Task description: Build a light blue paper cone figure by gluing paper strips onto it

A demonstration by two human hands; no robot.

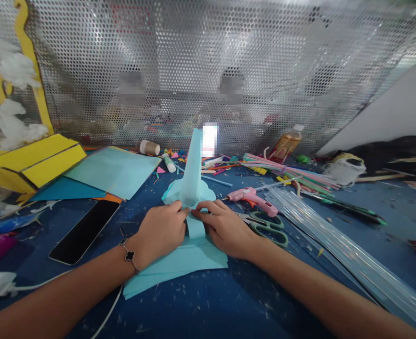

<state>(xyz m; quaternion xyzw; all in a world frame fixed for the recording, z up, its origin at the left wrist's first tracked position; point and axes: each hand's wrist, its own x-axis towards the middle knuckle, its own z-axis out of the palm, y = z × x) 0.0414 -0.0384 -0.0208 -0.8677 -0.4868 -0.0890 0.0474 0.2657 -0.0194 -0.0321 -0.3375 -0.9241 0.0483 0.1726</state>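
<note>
My left hand [161,229], with a bracelet at the wrist, and my right hand [227,229] meet at the middle of the table. Their fingertips are closed on a light blue paper strip [192,165]. Its far part stands up tall, while its near end [196,230] hangs between the hands. A scalloped light blue paper shape [208,189] lies around the strip just beyond my fingers. Beneath my hands are light blue paper sheets [179,267] with uneven edges. My fingers partly hide where strip and scalloped shape meet.
To the right lie a pink glue gun [253,198], green-handled scissors [269,226] and long clear sticks [342,254]. A black phone [85,231], a blue folder-like sheet [114,169] and a yellow box [34,162] are on the left. A perforated metal screen [186,61] stands behind.
</note>
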